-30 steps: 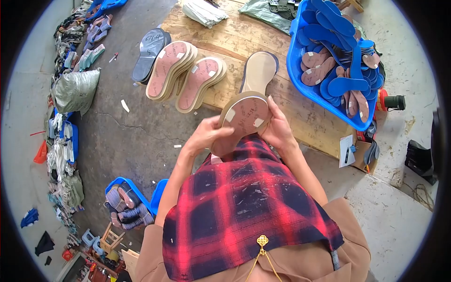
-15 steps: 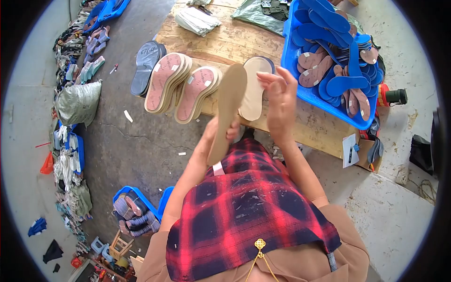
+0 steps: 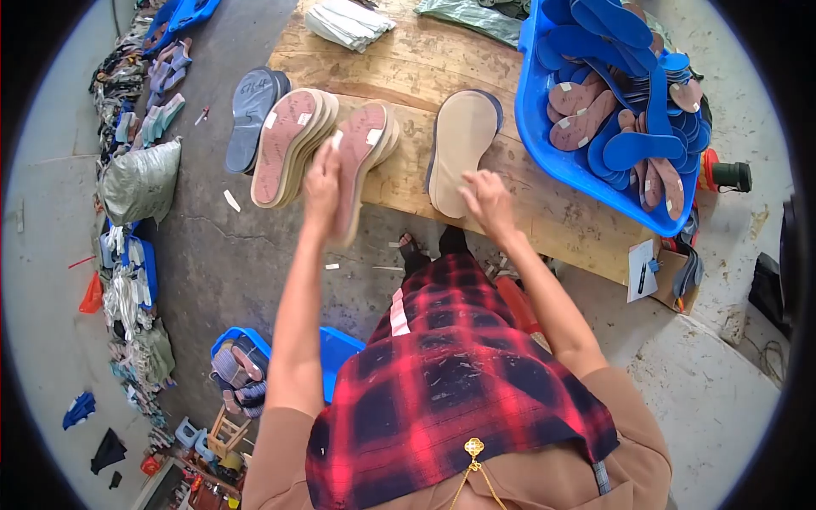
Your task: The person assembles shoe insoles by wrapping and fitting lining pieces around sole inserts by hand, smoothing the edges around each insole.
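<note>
My left hand [image 3: 320, 183] is closed on the left edge of an insole [image 3: 361, 140] with a pink printed top and a small white label. That insole is over a stack of like insoles, its near end hanging past the table edge. Left of it stands another stack of pink-topped insoles [image 3: 285, 144]. My right hand [image 3: 490, 202] hovers at the near right edge of a plain beige insole [image 3: 463, 144], fingers half bent, thumb apart, with nothing visible in them. Dark insoles show beneath the beige one.
Dark insoles [image 3: 252, 119] with handwriting lie at the table's left edge. A blue crate [image 3: 586, 204] of blue and pink insoles stands at right. White strips [image 3: 347, 24] lie at the back of the wooden table [image 3: 408, 72]. A silvery sack [image 3: 140, 183] is on the floor.
My left hand has carried the insole left and turned it pink side up over the stack. My right hand has come down to the beige insole's near edge.
</note>
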A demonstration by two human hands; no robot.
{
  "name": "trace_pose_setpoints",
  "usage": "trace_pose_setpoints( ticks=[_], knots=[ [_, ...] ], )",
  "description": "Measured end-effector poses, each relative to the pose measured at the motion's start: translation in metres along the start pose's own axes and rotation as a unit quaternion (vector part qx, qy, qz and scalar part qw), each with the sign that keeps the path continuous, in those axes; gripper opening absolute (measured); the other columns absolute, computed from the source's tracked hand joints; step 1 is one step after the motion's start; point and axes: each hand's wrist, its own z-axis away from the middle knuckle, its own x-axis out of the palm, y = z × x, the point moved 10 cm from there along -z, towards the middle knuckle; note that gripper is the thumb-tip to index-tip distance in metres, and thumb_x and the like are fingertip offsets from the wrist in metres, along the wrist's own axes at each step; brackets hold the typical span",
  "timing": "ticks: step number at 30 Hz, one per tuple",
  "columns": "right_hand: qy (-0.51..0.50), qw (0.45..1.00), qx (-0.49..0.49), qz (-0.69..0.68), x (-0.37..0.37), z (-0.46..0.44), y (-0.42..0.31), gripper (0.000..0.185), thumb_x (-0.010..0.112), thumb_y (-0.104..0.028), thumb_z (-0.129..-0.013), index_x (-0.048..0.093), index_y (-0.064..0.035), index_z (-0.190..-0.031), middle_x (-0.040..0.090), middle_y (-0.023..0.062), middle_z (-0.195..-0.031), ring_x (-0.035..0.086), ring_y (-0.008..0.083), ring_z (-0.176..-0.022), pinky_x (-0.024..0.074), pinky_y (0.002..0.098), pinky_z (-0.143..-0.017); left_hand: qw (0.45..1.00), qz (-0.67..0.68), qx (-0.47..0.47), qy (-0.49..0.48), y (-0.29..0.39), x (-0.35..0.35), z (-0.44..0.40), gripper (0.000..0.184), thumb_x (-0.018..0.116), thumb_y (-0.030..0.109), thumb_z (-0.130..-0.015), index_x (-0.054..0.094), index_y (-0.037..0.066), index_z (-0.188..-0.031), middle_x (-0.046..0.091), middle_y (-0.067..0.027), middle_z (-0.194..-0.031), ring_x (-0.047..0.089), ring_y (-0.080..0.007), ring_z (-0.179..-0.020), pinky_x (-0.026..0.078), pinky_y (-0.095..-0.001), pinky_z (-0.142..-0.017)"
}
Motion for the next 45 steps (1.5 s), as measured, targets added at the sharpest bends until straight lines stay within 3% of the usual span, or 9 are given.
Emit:
trace_pose_setpoints(
  ticks=[3,7,13,19,26,31,38,42,45],
  knots=[
    [0.016,0.999,-0.023,0.028,0.010,0.016,-0.009,0.024,0.071,-0.017,-0.076,0.063,-0.0079,-0.097,0.056,0.0066,-0.093,0.053,0.0268,-0.093,0.0443,0.0387,-0.078,0.946,-0.311,0.071,-0.051,-0.022,0.003,-0.027,0.055,0.066,0.036,-0.086,0.052,0.009,-0.132,0.058,-0.0185,-0.119,0.054,-0.0379,-0.109,0.045,-0.0409,-0.089],
    [-0.015,0.998,-0.063,0.013,0.021,0.005,-0.004,0.018,0.071,-0.018,-0.074,0.061,-0.0096,-0.086,0.053,0.0050,-0.089,0.052,0.0258,-0.089,0.0426,0.0376,-0.076,0.940,-0.313,0.127,0.053,0.000,0.016,0.010,0.043,0.067,0.031,-0.086,0.060,0.006,-0.119,0.056,-0.0192,-0.123,0.054,-0.0356,-0.111,0.043,-0.0418,-0.094],
    [-0.021,0.998,-0.029,-0.043,0.025,-0.004,0.011,0.012,0.067,-0.015,-0.080,0.058,-0.0064,-0.084,0.054,0.0082,-0.085,0.052,0.0276,-0.086,0.0424,0.0391,-0.074,0.986,0.071,-0.125,-0.085,-0.018,0.101,0.092,0.022,0.062,0.019,-0.092,0.065,0.003,-0.107,0.067,-0.0087,-0.096,0.062,-0.0140,-0.082,0.050,-0.0270,-0.074],
    [0.165,0.985,-0.020,-0.052,-0.060,-0.017,-0.034,0.008,0.062,-0.009,-0.083,0.057,-0.0055,-0.089,0.061,0.0124,-0.095,0.057,0.0311,-0.089,0.0431,0.0404,-0.080,0.721,0.531,-0.412,-0.173,-0.020,0.203,0.114,0.093,0.033,0.075,-0.086,0.042,-0.006,-0.130,0.057,-0.0206,-0.121,0.056,-0.0292,-0.116,0.047,-0.0416,-0.099],
    [0.085,0.968,0.176,-0.156,-0.033,-0.034,0.022,0.012,0.059,-0.017,-0.090,0.059,-0.0054,-0.093,0.064,0.0158,-0.085,0.061,0.0356,-0.079,0.0479,0.0444,-0.069,0.599,0.670,-0.381,-0.216,0.012,0.219,0.087,0.103,0.039,0.083,-0.077,0.032,0.002,-0.141,0.047,-0.0200,-0.135,0.048,-0.0354,-0.124,0.042,-0.0536,-0.100],
    [0.178,0.937,0.107,-0.281,-0.126,-0.097,-0.010,0.015,0.056,-0.018,-0.095,0.058,-0.0031,-0.095,0.064,0.0149,-0.079,0.061,0.0240,-0.070,0.0475,0.0343,-0.061,0.686,0.582,-0.414,-0.140,-0.023,0.214,0.089,0.105,0.040,0.084,-0.075,0.032,0.002,-0.140,0.045,-0.0213,-0.134,0.047,-0.0381,-0.124,0.040,-0.0563,-0.102],
    [-0.003,0.986,-0.072,-0.151,-0.062,-0.048,-0.052,0.013,0.064,-0.011,-0.082,0.062,-0.0026,-0.092,0.064,0.0162,-0.088,0.061,0.0336,-0.083,0.0474,0.0439,-0.078,0.575,0.697,-0.389,-0.180,0.038,0.204,0.083,0.108,0.044,0.086,-0.071,0.034,0.003,-0.140,0.047,-0.0192,-0.135,0.049,-0.0311,-0.122,0.040,-0.0487,-0.104],
    [0.023,0.987,-0.062,-0.150,-0.069,-0.036,-0.037,0.011,0.061,-0.011,-0.084,0.061,-0.0031,-0.092,0.064,0.0159,-0.091,0.062,0.0337,-0.086,0.0472,0.0435,-0.080,0.802,0.447,-0.339,-0.205,-0.011,0.206,0.079,0.045,0.061,0.027,-0.092,0.048,0.003,-0.128,0.060,-0.0095,-0.120,0.061,-0.0216,-0.107,0.050,-0.0371,-0.093],
    [-0.041,0.951,0.163,-0.259,-0.067,-0.046,0.020,0.014,0.054,-0.013,-0.088,0.061,-0.0022,-0.094,0.064,0.0167,-0.095,0.061,0.0346,-0.092,0.0474,0.0422,-0.083,0.756,0.518,-0.369,-0.158,0.001,0.201,0.066,0.034,0.056,0.006,-0.092,0.053,0.005,-0.125,0.063,-0.0075,-0.113,0.063,-0.0192,-0.101,0.053,-0.0353,-0.088]
  ],
)
